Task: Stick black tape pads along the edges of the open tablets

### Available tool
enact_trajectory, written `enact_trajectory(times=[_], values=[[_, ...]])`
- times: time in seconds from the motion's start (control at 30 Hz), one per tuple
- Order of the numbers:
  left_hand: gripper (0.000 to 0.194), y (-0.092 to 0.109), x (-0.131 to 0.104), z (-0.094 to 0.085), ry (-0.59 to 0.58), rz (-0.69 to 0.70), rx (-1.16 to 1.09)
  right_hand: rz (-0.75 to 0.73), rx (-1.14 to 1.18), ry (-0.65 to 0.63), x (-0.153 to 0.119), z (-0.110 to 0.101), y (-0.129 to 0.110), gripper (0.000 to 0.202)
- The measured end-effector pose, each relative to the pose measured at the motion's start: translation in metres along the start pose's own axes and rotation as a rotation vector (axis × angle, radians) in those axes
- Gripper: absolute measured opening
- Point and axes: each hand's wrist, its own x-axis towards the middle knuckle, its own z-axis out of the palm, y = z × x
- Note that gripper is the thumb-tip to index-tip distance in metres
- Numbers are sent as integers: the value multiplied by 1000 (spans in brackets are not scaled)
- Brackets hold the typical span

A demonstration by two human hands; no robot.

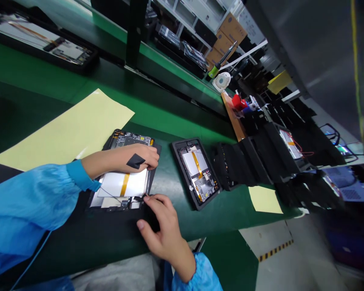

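An opened tablet [112, 185] with a silver battery, an orange ribbon strip and exposed circuit boards lies on a black mat. My left hand [139, 157] rests across its upper part, fingers curled over the right edge; a black tape piece [136, 161] sticks to the back of that hand. What its fingers hold, if anything, is hidden. My right hand [164, 228] is at the tablet's lower right corner, index finger touching a small dark part [139, 198] there, thumb apart from the finger.
A second opened tablet in a black foam tray [182, 161] is to the right, with a row of black trays [255, 161] beyond it. Yellow sheets [63, 129] lie at the left. Behind a raised ledge stand a small fan [221, 81] and cardboard boxes [232, 29].
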Motion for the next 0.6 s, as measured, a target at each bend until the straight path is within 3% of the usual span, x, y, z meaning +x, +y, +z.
enact_trajectory(times=[0.1,0.17,0.33,0.6], values=[[24,-3,-1,2,20,0,4,194,190,-39,15,-11,6,39],[25,-4,-1,4,52,-16,-6,376,441,-35,30,-16,15,32],[26,-2,1,6,105,-27,-72,694,995,-85,70,-11,39,29],[23,11,1,-10,57,-91,-143,826,1053,-174,85,-6,42,38]])
